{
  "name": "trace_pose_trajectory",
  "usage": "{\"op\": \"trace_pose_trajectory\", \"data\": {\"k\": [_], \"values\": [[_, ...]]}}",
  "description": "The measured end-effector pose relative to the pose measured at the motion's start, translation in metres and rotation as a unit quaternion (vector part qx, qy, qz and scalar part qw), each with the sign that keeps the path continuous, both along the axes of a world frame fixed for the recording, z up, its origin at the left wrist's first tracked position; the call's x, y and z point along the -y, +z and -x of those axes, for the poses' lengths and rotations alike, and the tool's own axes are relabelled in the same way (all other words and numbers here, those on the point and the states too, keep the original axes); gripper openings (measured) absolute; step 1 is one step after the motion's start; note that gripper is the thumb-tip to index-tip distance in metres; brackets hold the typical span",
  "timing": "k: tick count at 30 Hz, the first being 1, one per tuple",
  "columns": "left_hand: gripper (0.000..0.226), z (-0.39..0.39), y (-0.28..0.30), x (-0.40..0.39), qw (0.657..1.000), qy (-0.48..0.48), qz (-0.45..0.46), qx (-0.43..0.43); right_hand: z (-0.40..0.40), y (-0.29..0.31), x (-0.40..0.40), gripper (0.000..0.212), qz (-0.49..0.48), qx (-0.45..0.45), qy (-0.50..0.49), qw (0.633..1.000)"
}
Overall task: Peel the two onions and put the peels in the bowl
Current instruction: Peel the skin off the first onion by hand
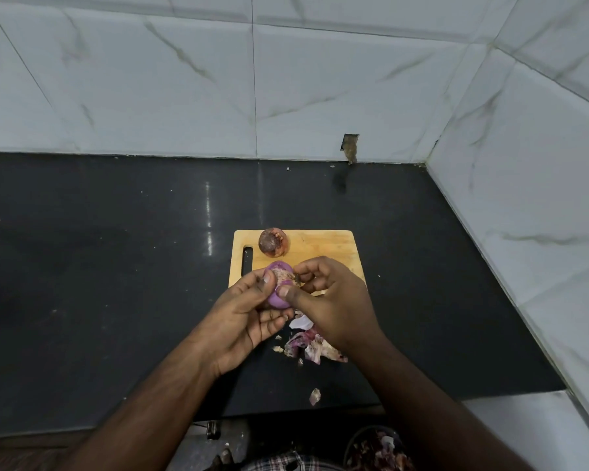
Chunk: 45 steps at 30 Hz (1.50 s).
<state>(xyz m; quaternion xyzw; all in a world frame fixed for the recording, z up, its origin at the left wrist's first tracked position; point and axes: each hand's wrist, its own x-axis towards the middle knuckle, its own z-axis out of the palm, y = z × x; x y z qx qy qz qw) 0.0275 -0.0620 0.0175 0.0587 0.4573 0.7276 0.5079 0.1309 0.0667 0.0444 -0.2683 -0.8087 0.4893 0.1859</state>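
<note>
Purple half-peeled onion (pixel 279 283) held over light wooden cutting board (pixel 320 246), cupped in left hand (pixel 249 311), thumb on top. Right hand (pixel 330 294) pinches last dry skin at root end. Second brown unpeeled onion (pixel 273 242) on board. Peel heap (pixel 306 345) on black counter (pixel 116 266); dark bowl (pixel 376 447) below edge. Next: tear skin free, gather peels into bowl.

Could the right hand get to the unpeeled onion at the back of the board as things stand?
Probably yes: the unpeeled onion sits uncovered on the cutting board, but the right hand is busy picking at the peeled onion.
</note>
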Motion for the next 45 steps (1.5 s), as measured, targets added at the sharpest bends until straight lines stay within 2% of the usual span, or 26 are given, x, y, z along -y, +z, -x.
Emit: {"op": "trace_pose_trajectory", "data": {"k": [3, 9, 16, 20, 23, 30, 32, 34, 36, 38, 41, 45], "values": [[0.044, 0.000, 0.000, 0.002, 1.000, 0.011, 0.000, 0.003, -0.001, -0.006, 0.000, 0.023, 0.043, -0.035, -0.015, 0.998], [0.044, -0.001, 0.001, 0.002, 1.000, 0.020, 0.010, 0.009, -0.003, -0.011, 0.000, 0.024, 0.031, -0.019, -0.030, 0.999], [0.043, -0.006, 0.000, -0.001, 1.000, 0.015, 0.007, 0.007, -0.007, -0.002, 0.011, 0.026, -0.078, 0.033, -0.032, 0.996], [0.041, -0.009, 0.000, -0.003, 1.000, 0.011, 0.020, 0.015, -0.008, -0.004, 0.013, 0.019, -0.184, 0.046, 0.006, 0.982], [0.046, -0.010, 0.002, -0.001, 0.999, 0.011, 0.036, 0.029, -0.010, -0.009, 0.003, 0.020, -0.209, 0.070, 0.005, 0.975], [0.057, -0.008, 0.000, 0.001, 0.997, 0.020, 0.060, 0.032, -0.017, -0.009, -0.017, 0.020, -0.108, 0.097, 0.018, 0.989], [0.055, -0.009, 0.000, 0.000, 0.998, 0.017, 0.057, 0.030, -0.015, -0.010, -0.015, 0.016, -0.035, 0.080, 0.017, 0.996], [0.051, -0.010, 0.001, -0.001, 0.998, 0.013, 0.051, 0.028, -0.011, -0.015, -0.009, 0.023, 0.073, 0.051, 0.004, 0.996], [0.048, -0.010, 0.002, -0.001, 0.998, 0.013, 0.049, 0.027, -0.009, -0.020, -0.005, 0.026, 0.162, 0.012, -0.031, 0.986], [0.046, -0.010, 0.002, -0.001, 0.998, 0.013, 0.052, 0.024, -0.009, -0.022, -0.002, 0.024, 0.211, -0.030, -0.061, 0.975], [0.047, -0.011, 0.003, 0.000, 0.998, 0.012, 0.053, 0.028, -0.009, -0.024, 0.000, 0.027, 0.206, -0.065, -0.072, 0.974], [0.050, -0.011, 0.001, -0.002, 0.997, 0.010, 0.064, 0.029, -0.012, -0.026, 0.005, 0.029, 0.101, -0.063, -0.056, 0.991]]}}
